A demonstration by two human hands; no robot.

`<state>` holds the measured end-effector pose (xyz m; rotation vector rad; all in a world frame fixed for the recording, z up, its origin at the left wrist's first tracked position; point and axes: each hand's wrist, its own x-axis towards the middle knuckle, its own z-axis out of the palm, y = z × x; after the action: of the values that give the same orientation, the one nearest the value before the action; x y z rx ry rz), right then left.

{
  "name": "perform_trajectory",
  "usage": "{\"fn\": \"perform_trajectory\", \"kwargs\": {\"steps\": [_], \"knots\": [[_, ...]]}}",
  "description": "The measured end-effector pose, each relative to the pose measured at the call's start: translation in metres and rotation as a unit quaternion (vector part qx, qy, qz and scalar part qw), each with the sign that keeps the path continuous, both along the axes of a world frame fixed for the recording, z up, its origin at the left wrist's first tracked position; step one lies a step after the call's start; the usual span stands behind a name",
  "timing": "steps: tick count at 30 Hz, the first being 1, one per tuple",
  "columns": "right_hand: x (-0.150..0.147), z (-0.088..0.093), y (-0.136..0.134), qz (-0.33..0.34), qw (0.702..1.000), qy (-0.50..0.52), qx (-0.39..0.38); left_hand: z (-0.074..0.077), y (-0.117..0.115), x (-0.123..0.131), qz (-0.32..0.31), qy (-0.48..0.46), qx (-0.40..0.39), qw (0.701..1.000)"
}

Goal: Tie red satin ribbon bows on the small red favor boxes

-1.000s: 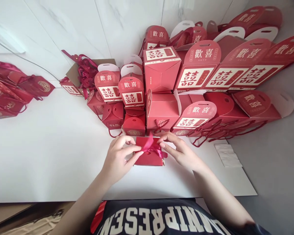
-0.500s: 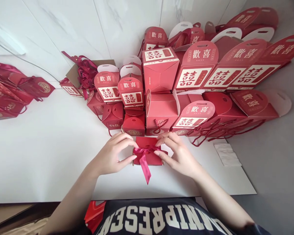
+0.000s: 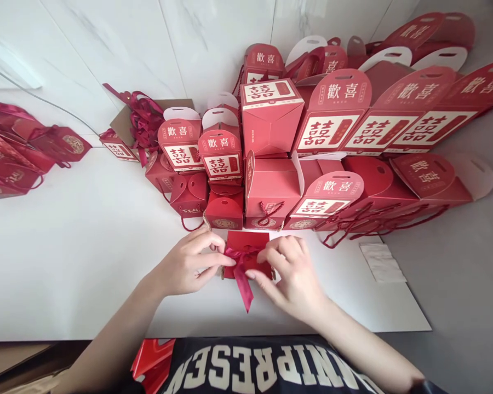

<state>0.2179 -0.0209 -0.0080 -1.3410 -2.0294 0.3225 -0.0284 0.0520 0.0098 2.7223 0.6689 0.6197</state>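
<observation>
A small red gift box lies on the white board in front of me, with a dark pink ribbon tied across it. One ribbon tail hangs down toward me. My left hand pinches the ribbon at the box's left side. My right hand is curled over the box's right side, its fingers closed on the ribbon near the knot.
Stacks of red gift boxes with white labels stand behind the small box, up against the marble wall. A heap of loose ribbons lies on cardboard at the back left. Red bags lie at far left. A white napkin rests at right.
A second ago both hands held a ribbon loop above the box. Since then a ribbon tail dropped toward me, and my right hand slid inward over the knot.
</observation>
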Motion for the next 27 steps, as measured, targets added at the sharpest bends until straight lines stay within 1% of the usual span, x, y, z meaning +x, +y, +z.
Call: {"fn": "perform_trajectory", "kwargs": {"steps": [2, 5, 7, 9, 12, 14, 16, 19, 23, 27], "knots": [[-0.013, -0.001, -0.004, -0.003, 1.000, -0.010, -0.019, 0.000, 0.000, -0.002, 0.006, 0.028, 0.044, 0.999], [-0.024, -0.003, -0.003, -0.002, 0.998, 0.027, -0.057, 0.002, 0.002, -0.002, 0.016, 0.066, 0.080, 0.995], [-0.024, -0.002, 0.000, 0.006, 0.993, 0.075, -0.088, 0.003, 0.003, 0.000, 0.020, 0.078, 0.083, 0.993], [-0.017, 0.001, 0.003, 0.013, 0.985, 0.120, -0.121, 0.004, 0.004, 0.002, 0.022, 0.082, 0.070, 0.994], [-0.002, 0.005, 0.005, 0.008, 0.977, 0.148, -0.157, 0.008, 0.005, 0.007, 0.033, 0.064, 0.020, 0.997], [0.008, 0.006, 0.005, 0.006, 0.970, 0.155, -0.186, 0.011, 0.007, 0.012, 0.044, 0.041, -0.050, 0.997], [0.015, 0.004, 0.005, 0.009, 0.958, 0.174, -0.229, 0.012, 0.009, 0.019, 0.054, 0.026, -0.130, 0.990], [0.020, 0.001, 0.004, 0.017, 0.939, 0.205, -0.274, 0.008, 0.012, 0.029, 0.062, 0.007, -0.201, 0.977], [0.021, -0.002, 0.004, 0.030, 0.939, 0.199, -0.278, -0.006, 0.015, 0.038, 0.103, -0.042, -0.226, 0.968], [0.025, -0.003, 0.004, 0.055, 0.935, 0.196, -0.290, -0.020, 0.014, 0.040, 0.152, -0.070, -0.224, 0.960]]}}
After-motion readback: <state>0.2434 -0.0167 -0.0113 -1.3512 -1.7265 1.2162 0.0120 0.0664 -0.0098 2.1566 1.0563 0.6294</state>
